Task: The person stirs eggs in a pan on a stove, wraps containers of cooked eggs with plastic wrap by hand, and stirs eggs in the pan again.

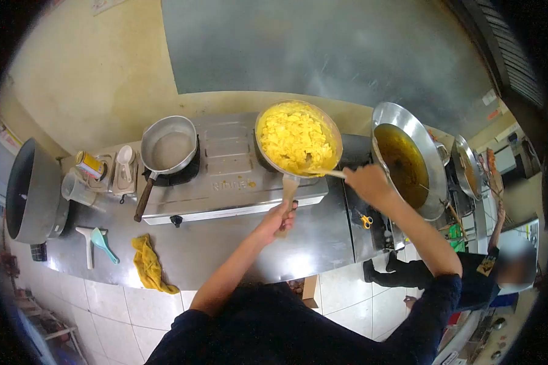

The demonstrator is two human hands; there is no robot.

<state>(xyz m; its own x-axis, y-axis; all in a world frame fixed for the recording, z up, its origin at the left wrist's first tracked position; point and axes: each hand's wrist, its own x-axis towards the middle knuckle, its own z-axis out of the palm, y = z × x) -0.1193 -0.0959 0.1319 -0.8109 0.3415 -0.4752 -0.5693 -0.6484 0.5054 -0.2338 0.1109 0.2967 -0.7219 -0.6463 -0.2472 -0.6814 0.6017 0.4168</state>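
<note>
Yellow scrambled eggs [292, 137] fill a frying pan [335, 129] on the right side of the two-burner gas stove [225, 190]. My left hand [277, 222] is closed around the pan's light-coloured handle [290, 187]. In my right hand [369, 184] is the pale handle of a stirring utensil [329, 173], which looks wooden. Its working end dips into the eggs at the pan's near right side and is mostly hidden there. On the left burner rests a metal saucepan [170, 149], its dark handle pointing toward me.
A large wok [383, 112] of brown oil stands right, with scissors [366, 221] nearby. Left are a big pot [52, 207], a clear jug [78, 187], white and turquoise utensils [103, 244] and a yellow cloth [147, 264]. Another person [469, 280] stands at far right.
</note>
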